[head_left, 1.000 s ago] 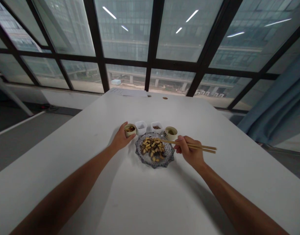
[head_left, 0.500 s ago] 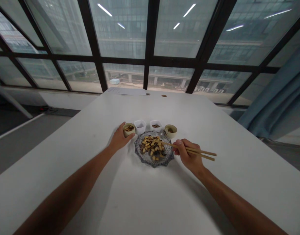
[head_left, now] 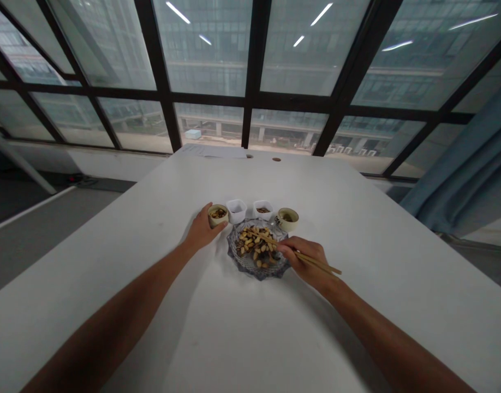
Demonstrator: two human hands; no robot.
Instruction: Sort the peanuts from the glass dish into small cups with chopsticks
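My left hand (head_left: 204,230) is wrapped round a small cream cup (head_left: 217,222) that holds yellowish and dark bits. In my right hand (head_left: 306,258) is a pair of chopsticks (head_left: 322,266), tips down among the food. A scalloped glass plate (head_left: 245,266) bears a heap of pale yellow slices and dark shreds (head_left: 256,244), too small to name surely. Behind it stand a white square dish (head_left: 236,210) on the left and another white dish (head_left: 262,209) with brown bits. A second cream cup (head_left: 287,219) with dark lettering stands at the right end of the row.
The white table (head_left: 218,327) reaches forward to the windows. Papers (head_left: 213,152) lie at its far edge, near round holes (head_left: 276,159) in the top. A blue curtain (head_left: 459,169) hangs at the right.
My right hand has moved left, over the plate's right rim, and the chopsticks now lie closer together. My left hand stays on the cup. The view has shifted slightly.
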